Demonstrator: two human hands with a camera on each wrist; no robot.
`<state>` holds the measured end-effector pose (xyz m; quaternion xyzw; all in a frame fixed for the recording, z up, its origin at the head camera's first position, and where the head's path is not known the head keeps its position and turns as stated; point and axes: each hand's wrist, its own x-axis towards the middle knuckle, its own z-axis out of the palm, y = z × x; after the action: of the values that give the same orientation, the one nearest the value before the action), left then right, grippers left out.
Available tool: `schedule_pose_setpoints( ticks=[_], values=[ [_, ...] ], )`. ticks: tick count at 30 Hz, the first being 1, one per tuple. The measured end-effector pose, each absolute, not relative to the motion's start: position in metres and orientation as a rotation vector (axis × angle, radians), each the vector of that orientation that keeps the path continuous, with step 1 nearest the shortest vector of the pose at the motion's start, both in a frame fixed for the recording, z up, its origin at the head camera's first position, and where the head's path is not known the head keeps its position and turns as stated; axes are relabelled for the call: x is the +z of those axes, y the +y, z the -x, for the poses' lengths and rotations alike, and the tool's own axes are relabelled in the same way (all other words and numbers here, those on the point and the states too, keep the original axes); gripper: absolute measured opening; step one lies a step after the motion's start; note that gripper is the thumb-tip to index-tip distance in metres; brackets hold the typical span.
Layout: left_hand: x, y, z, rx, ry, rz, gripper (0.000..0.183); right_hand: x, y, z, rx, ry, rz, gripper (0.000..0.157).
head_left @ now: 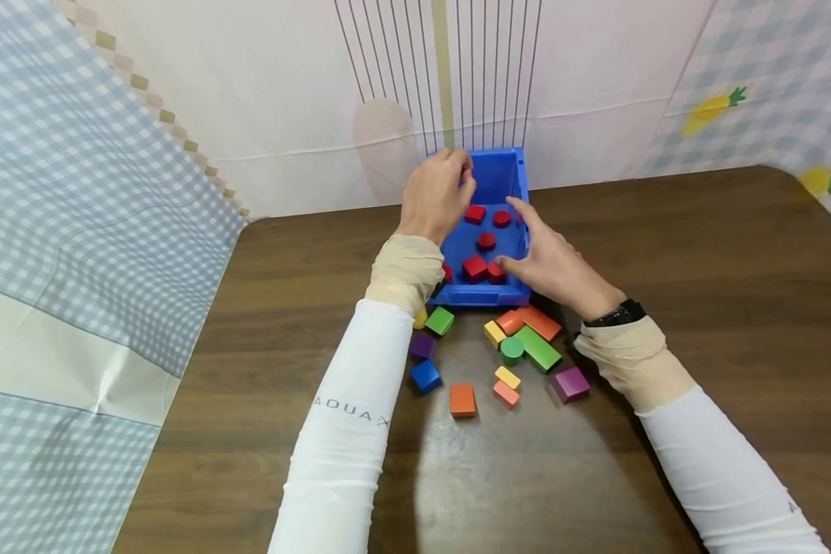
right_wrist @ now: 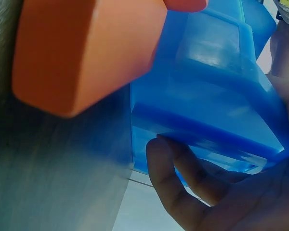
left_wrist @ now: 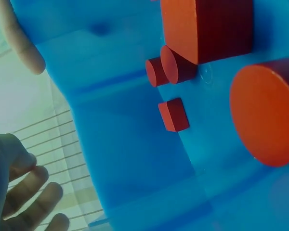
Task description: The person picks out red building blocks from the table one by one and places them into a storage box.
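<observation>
A blue plastic bin (head_left: 481, 294) stands on the table with several red blocks (head_left: 475, 268) inside, some round and some angular. My left hand (head_left: 435, 192) is over the bin's left side, its fingers loosely bent; the left wrist view shows nothing between them. Over the right wall my right hand (head_left: 557, 261) has its thumb and index finger spread apart, the thumb beside a red round block (head_left: 496, 272). In the right wrist view the other fingers (right_wrist: 166, 178) bend beside the bin's outer wall (right_wrist: 202, 106).
Loose blocks lie in front of the bin: a green block (head_left: 538, 348), a green cylinder (head_left: 512, 350), a blue block (head_left: 425, 377), an orange block (head_left: 462, 401) and a purple block (head_left: 571, 383). A patterned cloth (head_left: 305, 92) hangs behind the wooden table (head_left: 699, 254).
</observation>
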<state>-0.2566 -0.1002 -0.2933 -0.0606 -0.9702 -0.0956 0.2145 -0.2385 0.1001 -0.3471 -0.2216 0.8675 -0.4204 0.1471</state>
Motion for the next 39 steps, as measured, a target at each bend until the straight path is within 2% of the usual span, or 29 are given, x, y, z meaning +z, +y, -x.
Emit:
schedule_pose_setpoints(
  ticks=[13, 21, 39],
  values=[
    [-0.291, -0.097, 0.255, -0.133, -2.738, 0.273, 0.023, -0.350, 0.102, 0.239, -1.217, 2.497, 0.636, 0.099],
    [-0.297, -0.099, 0.253, -0.360, -2.865, 0.230, 0.040, -0.351, 0.102, 0.239, -1.216, 2.511, 0.651, 0.100],
    [-0.280, -0.110, 0.226, -0.301, -2.844, 0.286, 0.046, -0.351, 0.101, 0.242, -1.253, 2.490, 0.663, 0.104]
  ],
)
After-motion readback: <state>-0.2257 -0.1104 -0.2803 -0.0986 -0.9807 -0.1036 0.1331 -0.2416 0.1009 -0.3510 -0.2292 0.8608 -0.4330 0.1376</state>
